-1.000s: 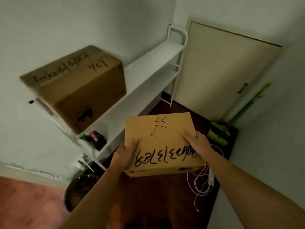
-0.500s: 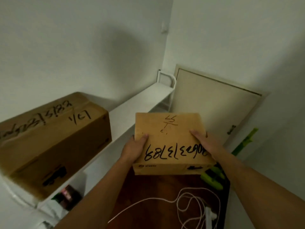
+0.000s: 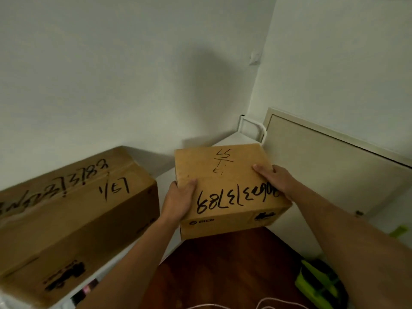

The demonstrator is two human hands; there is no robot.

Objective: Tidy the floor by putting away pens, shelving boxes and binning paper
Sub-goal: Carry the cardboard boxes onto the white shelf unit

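Two bare forearms reach in from the lower edge, with no sleeves, watch, bracelet or gloves on them. The left hand (image 3: 178, 202) and the right hand (image 3: 275, 180) carry no rings; the fingers (image 3: 259, 169) have short, plain nails.

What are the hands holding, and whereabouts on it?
The smaller cardboard box, gripped by its two sides: left hand on the left edge, right hand on the right.

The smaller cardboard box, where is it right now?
Centre of the head view: the smaller box is held between both hands, at the white shelf's edge, right of the bigger box.
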